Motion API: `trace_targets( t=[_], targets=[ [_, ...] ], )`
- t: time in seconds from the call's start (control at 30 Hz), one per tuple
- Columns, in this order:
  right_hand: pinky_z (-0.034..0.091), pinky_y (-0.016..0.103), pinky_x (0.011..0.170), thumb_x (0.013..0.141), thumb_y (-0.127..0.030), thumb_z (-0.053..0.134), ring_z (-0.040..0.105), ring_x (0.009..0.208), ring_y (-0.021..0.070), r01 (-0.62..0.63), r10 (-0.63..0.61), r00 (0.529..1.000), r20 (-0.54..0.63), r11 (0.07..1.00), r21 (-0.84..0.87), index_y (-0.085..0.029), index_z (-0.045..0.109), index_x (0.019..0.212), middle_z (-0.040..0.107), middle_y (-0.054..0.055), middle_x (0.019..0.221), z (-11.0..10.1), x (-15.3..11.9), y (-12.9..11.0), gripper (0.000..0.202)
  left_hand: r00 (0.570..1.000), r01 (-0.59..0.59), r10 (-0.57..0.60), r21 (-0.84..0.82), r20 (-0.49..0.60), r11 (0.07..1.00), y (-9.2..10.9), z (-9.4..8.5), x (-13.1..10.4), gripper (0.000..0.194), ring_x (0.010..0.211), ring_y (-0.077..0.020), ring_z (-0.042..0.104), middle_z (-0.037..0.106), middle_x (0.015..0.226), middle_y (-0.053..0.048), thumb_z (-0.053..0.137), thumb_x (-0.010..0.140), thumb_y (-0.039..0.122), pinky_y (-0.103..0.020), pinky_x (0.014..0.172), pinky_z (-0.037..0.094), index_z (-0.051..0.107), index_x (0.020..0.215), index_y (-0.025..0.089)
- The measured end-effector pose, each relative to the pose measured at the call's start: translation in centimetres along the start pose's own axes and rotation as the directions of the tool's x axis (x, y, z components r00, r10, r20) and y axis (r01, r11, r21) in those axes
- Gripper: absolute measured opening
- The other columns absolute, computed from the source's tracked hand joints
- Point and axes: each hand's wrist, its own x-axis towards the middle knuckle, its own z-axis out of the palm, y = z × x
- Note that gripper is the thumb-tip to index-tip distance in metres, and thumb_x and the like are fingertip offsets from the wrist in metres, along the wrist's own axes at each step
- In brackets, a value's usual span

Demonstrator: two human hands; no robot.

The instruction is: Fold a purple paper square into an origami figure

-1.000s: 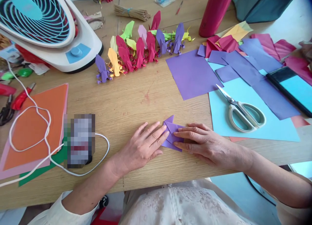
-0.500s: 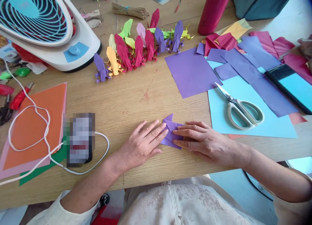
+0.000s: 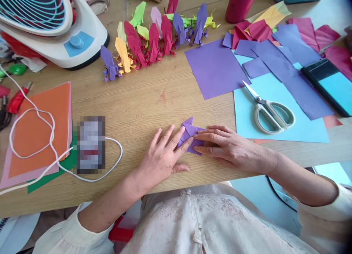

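A small sheet of folded purple origami paper [image 3: 189, 131] lies flat on the wooden table in front of me, one pointed corner sticking up at its far left. My left hand [image 3: 165, 153] is open, fingers spread, with the tips of two fingers resting on the paper's left and near side. From the right, my right hand [image 3: 233, 147] closes over the other end, its fingers pressed on top and close together. That end of the paper and most of the right thumb are hidden under the hand.
Scissors [image 3: 271, 109] lie on light-blue paper [image 3: 308, 131] to the right, near purple sheets [image 3: 217, 68] and a dark phone [image 3: 327, 87]. Several folded paper figures [image 3: 154, 41] stand behind. At left are a fan [image 3: 82, 44], orange paper [image 3: 41, 111], a blurred-out phone [image 3: 90, 145] and its white cable [image 3: 121, 155].
The camera view has tilted down, so everything sits higher in the picture. My left fingers have spread and shifted slightly on the paper; my right hand stays over its right end.
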Motion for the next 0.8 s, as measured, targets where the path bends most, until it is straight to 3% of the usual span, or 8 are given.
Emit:
trace_targets(
  t=[0.2, 0.37, 0.57, 0.73, 0.8],
  targets=[
    [0.032, 0.06, 0.118, 0.103, -0.021, 0.039, 0.035, 0.147, 0.0316, 0.07, -0.068, 0.997, 0.025, 0.996, -0.064, -0.013, 0.048, 0.147, 0.044, 0.02, 0.153, -0.2, -0.5, -0.1, 0.045, 1.0, 0.013, -0.012, -0.022, 0.02, 1.0, 0.1, -0.3, 0.1, 0.08, 0.145, -0.0417, 0.037, 0.037, 0.16, -0.015, 0.053, 0.086, 0.067, -0.062, 0.115, 0.032, 0.042, 0.153, 0.025],
    [0.038, 0.059, 0.115, 0.102, -0.017, 0.039, 0.048, 0.137, 0.0306, 0.13, -0.132, 0.991, 0.002, 0.973, -0.189, -0.012, 0.058, 0.135, 0.056, 0.018, 0.144, -0.1, -0.5, -0.8, 0.038, 0.998, 0.032, -0.03, -0.038, 0.047, 0.999, 0.1, -0.3, 0.1, 0.08, 0.147, -0.0408, 0.034, 0.035, 0.162, -0.013, 0.055, 0.086, 0.066, -0.062, 0.116, 0.031, 0.04, 0.154, 0.026],
    [0.05, 0.05, 0.105, 0.101, -0.009, 0.034, 0.062, 0.117, 0.0279, 0.144, -0.171, 0.983, -0.065, 0.943, -0.301, -0.005, 0.068, 0.116, 0.067, 0.018, 0.126, -0.1, 0.4, -2.3, 0.037, 0.998, 0.046, -0.043, -0.057, 0.054, 0.997, 0.2, -0.2, 0.1, 0.079, 0.147, -0.0422, 0.032, 0.033, 0.162, -0.013, 0.05, 0.088, 0.068, -0.064, 0.115, 0.029, 0.041, 0.153, 0.025],
    [0.053, 0.048, 0.1, 0.101, -0.01, 0.038, 0.063, 0.113, 0.026, 0.079, -0.116, 0.987, -0.115, 0.955, -0.286, -0.009, 0.069, 0.115, 0.069, 0.015, 0.121, 0.3, 0.5, -2.9, 0.034, 0.999, 0.019, -0.024, -0.123, -0.038, 0.992, 0.4, 0.1, 0.2, 0.073, 0.145, -0.0422, 0.035, 0.041, 0.157, -0.018, 0.043, 0.093, 0.067, -0.064, 0.114, 0.031, 0.049, 0.148, 0.019],
    [0.053, 0.048, 0.1, 0.1, -0.01, 0.04, 0.063, 0.112, 0.0264, 0.055, -0.095, 0.986, -0.138, 0.961, -0.27, -0.008, 0.068, 0.117, 0.069, 0.016, 0.12, 0.5, 0.5, -3.1, 0.033, 0.992, 0.047, -0.068, -0.187, -0.107, 0.981, 0.5, 0.1, 0.6, 0.062, 0.142, -0.0378, 0.041, 0.048, 0.152, -0.017, 0.043, 0.098, 0.059, -0.058, 0.114, 0.035, 0.052, 0.144, 0.017]
  ],
)
